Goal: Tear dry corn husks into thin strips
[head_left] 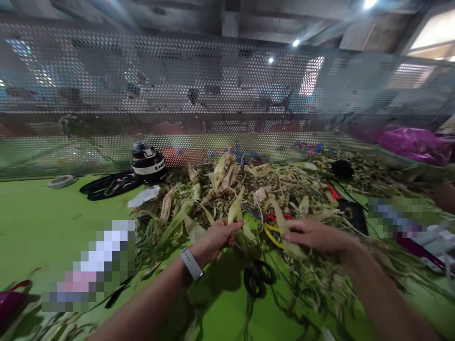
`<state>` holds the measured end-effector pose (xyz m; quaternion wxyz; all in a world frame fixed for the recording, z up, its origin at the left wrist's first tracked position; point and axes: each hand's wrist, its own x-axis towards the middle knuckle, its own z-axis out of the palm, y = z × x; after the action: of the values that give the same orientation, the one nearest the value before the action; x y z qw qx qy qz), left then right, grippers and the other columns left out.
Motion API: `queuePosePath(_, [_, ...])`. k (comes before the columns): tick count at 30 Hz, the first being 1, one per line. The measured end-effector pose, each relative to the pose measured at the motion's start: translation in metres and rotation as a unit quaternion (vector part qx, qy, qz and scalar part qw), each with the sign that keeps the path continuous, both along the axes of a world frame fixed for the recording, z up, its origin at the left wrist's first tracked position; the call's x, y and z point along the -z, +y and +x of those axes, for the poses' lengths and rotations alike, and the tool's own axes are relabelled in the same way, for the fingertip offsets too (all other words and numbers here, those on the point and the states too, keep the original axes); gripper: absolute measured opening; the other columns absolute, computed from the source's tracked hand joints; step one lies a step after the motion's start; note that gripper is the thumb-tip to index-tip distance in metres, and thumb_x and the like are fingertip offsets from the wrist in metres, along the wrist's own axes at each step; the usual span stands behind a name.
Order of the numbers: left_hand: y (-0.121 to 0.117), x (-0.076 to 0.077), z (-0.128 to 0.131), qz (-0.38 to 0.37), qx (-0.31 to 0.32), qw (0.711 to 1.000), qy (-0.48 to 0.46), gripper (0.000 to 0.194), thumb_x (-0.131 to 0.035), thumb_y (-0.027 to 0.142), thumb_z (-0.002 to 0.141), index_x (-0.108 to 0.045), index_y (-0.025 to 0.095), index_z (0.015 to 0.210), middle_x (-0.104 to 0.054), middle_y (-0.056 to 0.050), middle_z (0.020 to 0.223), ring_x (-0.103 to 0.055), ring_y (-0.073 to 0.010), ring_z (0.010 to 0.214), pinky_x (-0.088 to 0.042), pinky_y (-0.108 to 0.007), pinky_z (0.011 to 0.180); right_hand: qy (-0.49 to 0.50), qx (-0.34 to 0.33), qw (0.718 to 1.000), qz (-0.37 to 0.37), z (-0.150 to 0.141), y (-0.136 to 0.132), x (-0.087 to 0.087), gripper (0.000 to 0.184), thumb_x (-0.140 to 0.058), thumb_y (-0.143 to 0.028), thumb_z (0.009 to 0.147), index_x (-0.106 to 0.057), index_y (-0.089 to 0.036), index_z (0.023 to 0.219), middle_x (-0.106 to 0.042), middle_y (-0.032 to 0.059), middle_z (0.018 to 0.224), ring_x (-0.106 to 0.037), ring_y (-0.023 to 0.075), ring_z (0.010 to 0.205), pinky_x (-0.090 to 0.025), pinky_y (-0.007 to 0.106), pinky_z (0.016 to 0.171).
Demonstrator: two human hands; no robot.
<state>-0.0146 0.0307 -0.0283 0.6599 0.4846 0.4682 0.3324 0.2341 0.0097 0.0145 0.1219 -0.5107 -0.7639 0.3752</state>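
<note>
Husks [225, 175] lie heaped at twelve o'clock from the left hand [216, 235], which pinches a pale strip [235, 209]. At its three o'clock, the right hand [314, 234], fingers narrowed, holds a second strip [278, 213]. Black scissors [254, 282] lie at the left hand's four o'clock. The step in hand looks like singling out strips; the next move likely calls for a light grip.

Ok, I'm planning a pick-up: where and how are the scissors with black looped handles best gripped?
Probably by the black looped handles, from the wearer's side: both loops are uncovered and face the wearer, while the blades point away towards the left hand.
</note>
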Motion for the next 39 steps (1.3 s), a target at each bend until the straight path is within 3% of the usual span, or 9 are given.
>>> queuePosePath(3, [-0.005,-0.008,0.002,-0.014,0.001,0.998,-0.061,0.046,-0.065,0.042,0.064,-0.03,0.019,0.044,-0.027,0.01,0.038,-0.022,-0.0028,0.035,-0.02,-0.019,0.038,-0.126,0.064,0.983,0.119,-0.023,0.005,0.005,0.026,-0.057,-0.041,0.076,-0.06,-0.017,0.084,-0.06,0.0043,0.074,-0.053,0.0175,0.065,-0.039,0.028,0.058])
queuePosePath(6, [-0.01,-0.012,0.004,-0.013,0.008,0.996,-0.09,0.047,-0.064,0.04,0.067,-0.031,0.018,0.041,-0.028,0.009,0.035,-0.022,-0.0025,0.034,-0.019,-0.02,0.038,-0.06,0.075,0.975,0.202,-0.044,-0.002,0.005,0.025,-0.05,-0.041,0.081,-0.057,-0.019,0.091,-0.059,0.0055,0.089,-0.054,0.0167,0.075,-0.04,0.027,0.065])
queuePosePath(10, [-0.013,-0.014,0.006,-0.023,0.009,0.993,-0.115,0.041,-0.066,0.041,0.063,-0.038,0.017,0.046,-0.031,0.01,0.037,-0.024,-0.0028,0.035,-0.019,-0.019,0.038,0.05,-0.016,0.986,0.157,-0.061,-0.011,0.011,0.025,-0.046,-0.04,0.084,-0.057,-0.019,0.077,-0.056,0.0015,0.072,-0.052,0.0136,0.067,-0.04,0.024,0.062])
queuePosePath(15, [-0.015,-0.012,0.009,-0.122,-0.026,0.98,-0.154,0.028,-0.057,0.042,0.07,-0.047,0.017,0.06,-0.033,0.01,0.044,-0.028,-0.0044,0.038,-0.033,-0.019,0.046,0.217,0.111,0.97,0.004,-0.064,-0.005,0.026,0.03,-0.05,-0.047,0.08,-0.053,-0.018,0.075,-0.053,-0.0027,0.062,-0.052,0.01,0.051,-0.043,0.023,0.052])
queuePosePath(22, [-0.021,0.004,0.02,-0.035,-0.043,0.981,-0.185,0.021,-0.06,0.035,0.072,-0.052,0.016,0.075,-0.049,0.005,0.055,-0.045,-0.0065,0.052,-0.038,-0.019,0.055,0.402,0.222,0.885,-0.073,-0.064,-0.004,0.022,0.029,-0.064,-0.042,0.071,-0.053,-0.016,0.077,-0.06,-0.0022,0.067,-0.055,0.0068,0.051,-0.043,0.02,0.052])
queuePosePath(25, [-0.025,0.006,0.026,-0.031,-0.068,0.97,-0.231,0.025,-0.063,0.037,0.071,-0.055,0.016,0.081,-0.058,0.0,0.073,-0.054,-0.01,0.07,-0.042,-0.021,0.069,0.416,0.195,0.88,-0.12,-0.072,-0.01,0.022,0.031,-0.064,-0.043,0.07,-0.052,-0.016,0.079,-0.063,-0.0015,0.069,-0.058,0.0084,0.052,-0.045,0.021,0.054])
queuePosePath(28, [-0.03,0.006,0.031,-0.06,-0.104,0.955,-0.27,0.025,-0.067,0.036,0.068,-0.055,0.016,0.076,-0.055,0.003,0.069,-0.051,-0.0074,0.064,-0.042,-0.02,0.067,0.388,0.186,0.893,-0.135,-0.082,-0.014,0.029,0.034,-0.064,-0.046,0.069,-0.048,-0.017,0.076,-0.062,-0.0026,0.066,-0.061,0.0104,0.049,-0.043,0.02,0.047])
queuePosePath(35, [-0.037,0.0,0.033,-0.103,-0.114,0.941,-0.301,0.027,-0.071,0.035,0.064,-0.054,0.017,0.075,-0.053,0.004,0.064,-0.049,-0.0056,0.055,-0.04,-0.017,0.054,0.335,0.17,0.922,-0.096,-0.086,-0.017,0.041,0.03,-0.056,-0.045,0.075,-0.042,-0.019,0.076,-0.059,-0.0053,0.059,-0.059,0.0113,0.039,-0.034,0.017,0.034])
queuePosePath(39, [-0.04,-0.002,0.034,-0.107,-0.116,0.942,-0.296,0.027,-0.072,0.034,0.064,-0.053,0.017,0.073,-0.053,0.004,0.063,-0.05,-0.0063,0.055,-0.04,-0.017,0.052,0.328,0.153,0.931,-0.041,-0.085,-0.02,0.04,0.025,-0.057,-0.04,0.077,-0.044,-0.018,0.077,-0.058,-0.0053,0.062,-0.058,0.0097,0.04,-0.04,0.019,0.038])
